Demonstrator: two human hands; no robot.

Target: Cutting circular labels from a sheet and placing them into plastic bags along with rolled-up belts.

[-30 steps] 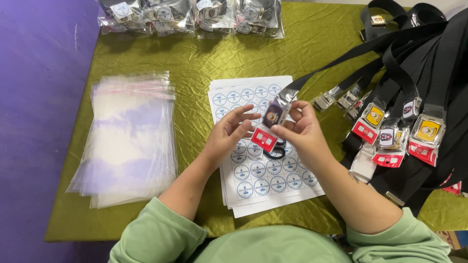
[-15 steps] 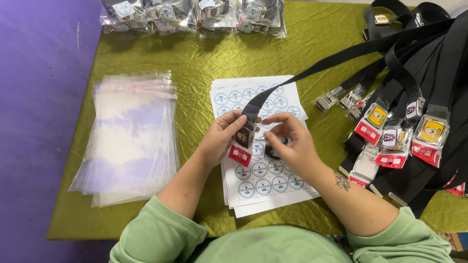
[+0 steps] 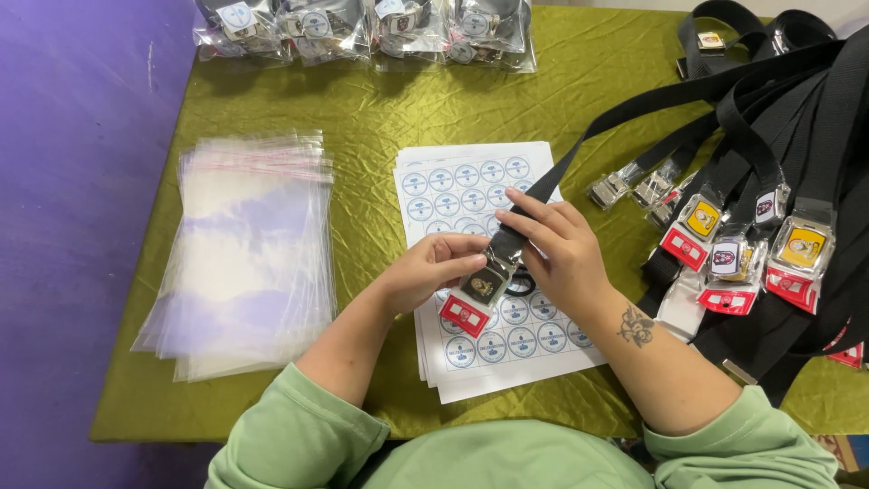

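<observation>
Black webbing runs from the belt pile (image 3: 778,136) at 2 o'clock down to a metal buckle (image 3: 484,282) held over the sticker sheets (image 3: 471,181) at the middle of the desk (image 3: 362,118). The left hand (image 3: 433,269) is closed on the buckle from its 9 o'clock side, thumb and fingertips at the buckle's edge. The right hand (image 3: 561,254) is closed on the strap (image 3: 625,113) just above the buckle, fingers lying across it and pointing toward 10 o'clock. A red tag (image 3: 464,316) hangs off the buckle's lower end, toward 7 o'clock, over the round blue-and-white stickers.

Green cloth covers the desk. A stack of clear bags (image 3: 244,254) lies at 9 o'clock, well apart from the hands. More buckles (image 3: 801,244) with red tags sit in a row at 3 o'clock on the black belts. Filled bags (image 3: 362,27) line the far edge at 12 o'clock.
</observation>
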